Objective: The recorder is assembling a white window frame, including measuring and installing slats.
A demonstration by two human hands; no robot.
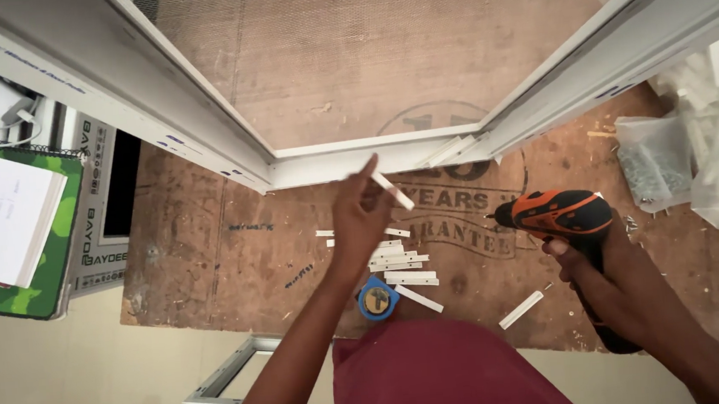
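The left hand (359, 219) is raised over the table (210, 256), its fingers (367, 171) pinched shut on a short white strip (393, 192). The strip's long axis runs on a slant, from upper left at the fingertips down to lower right, and its free end juts out to the right of the hand. It sits just below the bottom rail of the white frame (347, 158), near but apart from it; the rail runs left to right, so the strip lies at an angle to it, not parallel. Of the two hands, the left is much the nearer to the rail. The right hand (605, 281) is well apart, lower and to the right, with its fingers wrapped closed round the grip of an orange and black drill (557, 214). The drill's nose points left, toward the middle of the table and roughly level with the loose strips (398, 263), not up at the frame. Those loose strips lie in a small heap directly below the left hand, mostly lying left to right, with a blue tape measure (377, 299) just below them and one more piece (522, 309) off toward the drill. A clear bag of screws (651, 162) rests at the right, beyond the drill.
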